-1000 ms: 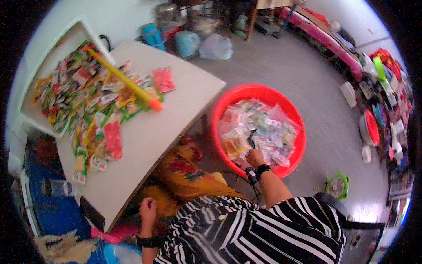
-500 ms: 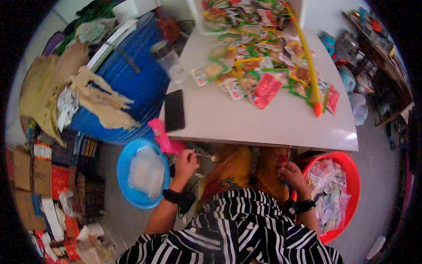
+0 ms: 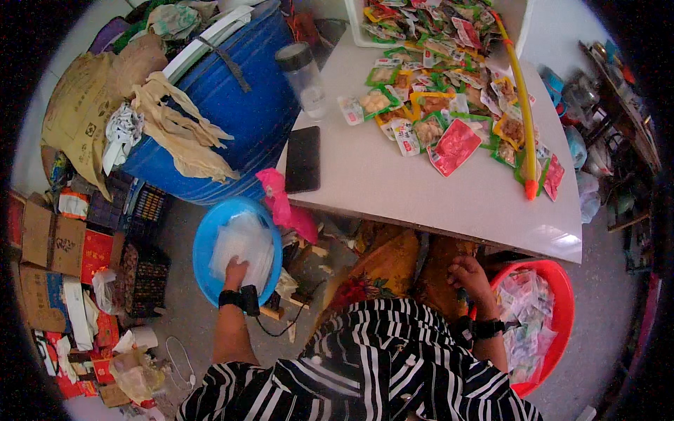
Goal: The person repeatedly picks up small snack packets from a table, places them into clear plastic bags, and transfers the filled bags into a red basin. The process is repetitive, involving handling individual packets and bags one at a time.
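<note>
The left hand [image 3: 235, 272] reaches into the round blue plastic basin [image 3: 203, 242], fingers closing on clear plastic bags [image 3: 242, 245]; best pinch one bag only. The right hand [image 3: 469, 275] rests loosely curled, gripping nothing

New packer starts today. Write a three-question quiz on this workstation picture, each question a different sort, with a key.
1. True or false: the left hand rests on the clear plastic bags in the blue basin.
2. The black phone lies: A) in the red basin, B) on the white table near its edge, C) on the blue barrel.
3. Fill in: the yellow stick with an orange tip lies across the heap of snack ______.

Key: 1 true; 2 B; 3 packets. The right hand is by the red basin, under the table edge.
</note>
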`<state>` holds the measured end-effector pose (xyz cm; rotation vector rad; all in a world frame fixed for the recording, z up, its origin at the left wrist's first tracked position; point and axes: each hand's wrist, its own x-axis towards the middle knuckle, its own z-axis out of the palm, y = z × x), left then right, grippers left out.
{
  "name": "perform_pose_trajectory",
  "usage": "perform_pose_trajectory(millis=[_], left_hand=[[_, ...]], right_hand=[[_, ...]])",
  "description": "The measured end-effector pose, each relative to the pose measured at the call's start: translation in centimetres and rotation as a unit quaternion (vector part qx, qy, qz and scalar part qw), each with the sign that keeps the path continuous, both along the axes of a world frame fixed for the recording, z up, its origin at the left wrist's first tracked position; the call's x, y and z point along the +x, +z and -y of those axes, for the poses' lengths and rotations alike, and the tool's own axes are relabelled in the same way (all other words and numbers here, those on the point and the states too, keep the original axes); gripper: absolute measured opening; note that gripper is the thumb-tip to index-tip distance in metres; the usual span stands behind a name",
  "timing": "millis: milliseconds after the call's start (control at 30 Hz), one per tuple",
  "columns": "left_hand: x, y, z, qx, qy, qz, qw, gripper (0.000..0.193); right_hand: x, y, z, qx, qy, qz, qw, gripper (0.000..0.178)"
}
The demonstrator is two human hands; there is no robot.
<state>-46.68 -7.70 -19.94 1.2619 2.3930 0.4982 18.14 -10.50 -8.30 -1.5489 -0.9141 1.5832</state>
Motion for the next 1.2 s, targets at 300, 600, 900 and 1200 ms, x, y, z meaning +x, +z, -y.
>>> perform_pose_trajectory(millis=[300, 600, 900, 1200], left_hand=[[3.8, 2.8, -0.1, -0.087, -0.101, -0.054, 0.99, 0.022], [2.2, 5.2, 0.5, 0.025, -0.169, -0.205, 0.964, 0.02], [15.8, 19.8, -4.0, 0.231, -0.004, 0.294, 0.928, 0.013], [32.8, 22.4, -10.0, 0.283, -0.306, 0.142, 0.898, 0.015]], right_hand=[[0.9, -2.3, 0.1, 0.039, 0.02, 0.022, 0.999, 0.021], [0.5, -2.2, -0.1, 0.024, 0.026, 0.038, 0.999, 0.024], [-0.7, 0.2, -0.3, 0.064, 0.16, 0.011, 0.985, 0.019], [-5.7, 9.0, -6.1, 0.165, 0.146, -0.032, 0.975, 0.017]])
